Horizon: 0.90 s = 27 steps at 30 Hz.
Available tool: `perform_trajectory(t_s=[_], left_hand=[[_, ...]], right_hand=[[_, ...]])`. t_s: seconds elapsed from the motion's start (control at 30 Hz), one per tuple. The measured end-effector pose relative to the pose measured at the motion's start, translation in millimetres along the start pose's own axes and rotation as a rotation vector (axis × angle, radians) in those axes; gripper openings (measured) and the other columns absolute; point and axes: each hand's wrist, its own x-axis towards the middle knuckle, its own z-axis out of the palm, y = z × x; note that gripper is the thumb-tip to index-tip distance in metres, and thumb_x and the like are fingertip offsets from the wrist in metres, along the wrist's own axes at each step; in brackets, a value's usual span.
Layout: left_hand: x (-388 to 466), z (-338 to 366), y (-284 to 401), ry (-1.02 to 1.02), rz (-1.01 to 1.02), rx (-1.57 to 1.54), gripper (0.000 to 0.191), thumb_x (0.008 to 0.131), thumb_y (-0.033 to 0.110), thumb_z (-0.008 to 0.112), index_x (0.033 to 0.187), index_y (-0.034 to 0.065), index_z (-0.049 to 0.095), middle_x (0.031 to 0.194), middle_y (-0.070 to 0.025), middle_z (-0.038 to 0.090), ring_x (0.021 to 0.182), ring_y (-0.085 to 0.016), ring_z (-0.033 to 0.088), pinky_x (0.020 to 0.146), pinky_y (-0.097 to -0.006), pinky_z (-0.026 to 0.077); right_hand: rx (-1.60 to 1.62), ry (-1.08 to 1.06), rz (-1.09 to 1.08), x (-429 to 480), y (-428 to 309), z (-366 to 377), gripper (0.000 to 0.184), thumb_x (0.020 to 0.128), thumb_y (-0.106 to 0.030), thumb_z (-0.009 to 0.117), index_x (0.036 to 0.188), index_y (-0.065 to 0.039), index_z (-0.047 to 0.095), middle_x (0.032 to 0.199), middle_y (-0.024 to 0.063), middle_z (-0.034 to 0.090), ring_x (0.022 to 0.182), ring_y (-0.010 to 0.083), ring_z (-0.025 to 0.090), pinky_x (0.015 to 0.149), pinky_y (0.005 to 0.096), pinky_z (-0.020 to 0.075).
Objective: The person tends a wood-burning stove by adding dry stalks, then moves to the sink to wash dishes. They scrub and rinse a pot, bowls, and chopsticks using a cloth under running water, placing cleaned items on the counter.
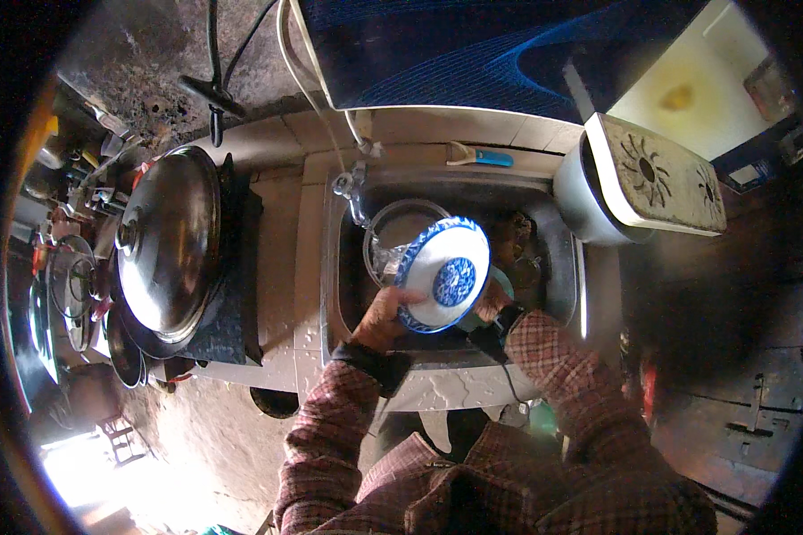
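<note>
My left hand [383,319] grips the lower left rim of a white plate with blue floral decoration [435,281], its thumb on the patterned face. The plate is tilted above a metal sink [338,284]. At the plate's right edge is my right hand [490,302], its fingers mostly hidden behind it, so its hold cannot be made out. Something pale green [503,281] shows beside that hand. Behind the plate, a round clear basin [401,217] stands in the sink under a metal faucet [356,200], with water at the spout.
Left of the sink, a lidded metal wok [170,247] sits on a dark stove [224,334]. A blue-handled brush [485,157] lies on the back ledge. At the right stands a large metal pot [575,190], a white slotted panel [656,174] resting across it. Water drops wet the front counter edge [441,388].
</note>
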Motion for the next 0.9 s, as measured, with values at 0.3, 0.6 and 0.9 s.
perform_trajectory(t_s=[0.3,0.6,0.9], left_hand=[[38,-6,-9,0.381,-0.566,-0.245,0.03,0.07,0.017,0.065,0.093,-0.0019,0.063,0.086,-0.0104,0.065,0.073,-0.02,0.062,0.068,-0.0324,0.05],[55,-47,-47,0.817,-0.482,-0.202,0.03,0.071,0.009,0.063,0.1,0.0036,0.061,0.088,-0.0054,0.064,0.079,-0.018,0.059,0.071,-0.0323,0.045],[71,1,-37,0.326,-0.572,-0.573,0.027,0.072,0.009,0.065,0.098,0.0038,0.059,0.092,-0.0074,0.059,0.084,-0.019,0.058,0.067,-0.0311,0.049]], right_hand=[[0.584,0.111,0.032,28,-40,30,0.047,0.091,-0.045,0.039,0.117,-0.007,0.047,0.108,0.0097,0.057,0.09,0.0227,0.059,0.076,0.0366,0.0503],[0.48,0.094,0.301,12,-35,-10,0.038,0.087,-0.025,0.051,0.105,0.008,0.053,0.101,0.0208,0.06,0.09,0.0325,0.061,0.08,0.0406,0.0512],[0.335,0.052,0.288,-7,-48,-15,0.039,0.087,-0.029,0.049,0.107,0.004,0.055,0.095,0.0128,0.063,0.081,0.0225,0.062,0.065,0.031,0.0503]])
